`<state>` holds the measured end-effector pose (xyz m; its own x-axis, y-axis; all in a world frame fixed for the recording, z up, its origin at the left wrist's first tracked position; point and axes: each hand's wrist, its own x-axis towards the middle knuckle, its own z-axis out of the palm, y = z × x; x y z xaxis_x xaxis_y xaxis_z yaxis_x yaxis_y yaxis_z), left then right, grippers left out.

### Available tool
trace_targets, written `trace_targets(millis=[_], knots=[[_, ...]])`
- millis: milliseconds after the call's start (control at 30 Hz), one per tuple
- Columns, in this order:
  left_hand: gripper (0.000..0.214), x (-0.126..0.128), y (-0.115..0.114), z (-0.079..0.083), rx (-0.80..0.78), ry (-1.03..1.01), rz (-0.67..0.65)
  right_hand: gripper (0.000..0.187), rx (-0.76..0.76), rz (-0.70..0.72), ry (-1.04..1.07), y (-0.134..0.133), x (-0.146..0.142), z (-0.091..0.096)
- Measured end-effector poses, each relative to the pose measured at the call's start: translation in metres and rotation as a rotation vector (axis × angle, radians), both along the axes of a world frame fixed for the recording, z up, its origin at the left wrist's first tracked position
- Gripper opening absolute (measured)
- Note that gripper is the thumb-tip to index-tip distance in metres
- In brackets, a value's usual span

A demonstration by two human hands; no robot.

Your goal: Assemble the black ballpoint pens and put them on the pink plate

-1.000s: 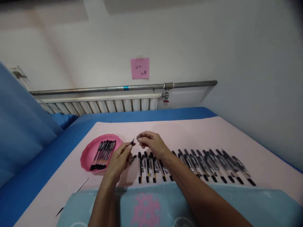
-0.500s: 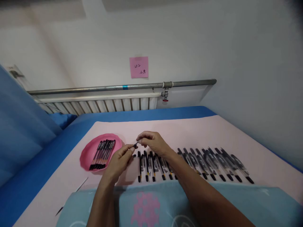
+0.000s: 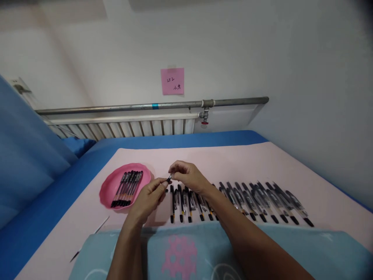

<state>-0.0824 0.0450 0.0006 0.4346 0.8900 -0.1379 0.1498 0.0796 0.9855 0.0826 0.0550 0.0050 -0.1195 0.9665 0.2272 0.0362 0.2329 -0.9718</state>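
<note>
1 black pen part (image 3: 168, 179) is pinched in the L hand (image 3: 149, 196), fingers curled; a silvery tip (image 3: 171, 176) is held at its end btwn thumb & fingers of the R hand (image 3: 189, 177). Both are held above the pink sheet (image 3: 233, 163), near the pink bowl (image 3: 108, 189).

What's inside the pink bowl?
Several pens with black ends lie side by side in the pink bowl. They cover the part right under them, so I can't see whether anything else is there.

The silver tip (image 3: 171, 176) and pen (image 3: 168, 180), apart 1 second ago, now meet.
</note>
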Motion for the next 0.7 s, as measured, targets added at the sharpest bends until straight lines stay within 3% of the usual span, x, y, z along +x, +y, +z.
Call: trace_targets(millis=[233, 433, 700], knots=[[0.034, 0.0, -0.001, 0.0, -0.101, -0.05, 0.005, 0.015, 0.012, 0.043, -0.024, -0.002, 0.001, 0.001], [0.034, -0.004, -0.001, 0.001, -0.311, -0.178, -0.113, 0.012, 0.017, 0.085, -0.006, -0.006, 0.003, 0.01], [0.032, -0.004, -0.001, 0.002, -0.263, -0.226, -0.068, 0.014, -0.12, 0.102, 0.162, -0.001, -0.005, 0.001]])
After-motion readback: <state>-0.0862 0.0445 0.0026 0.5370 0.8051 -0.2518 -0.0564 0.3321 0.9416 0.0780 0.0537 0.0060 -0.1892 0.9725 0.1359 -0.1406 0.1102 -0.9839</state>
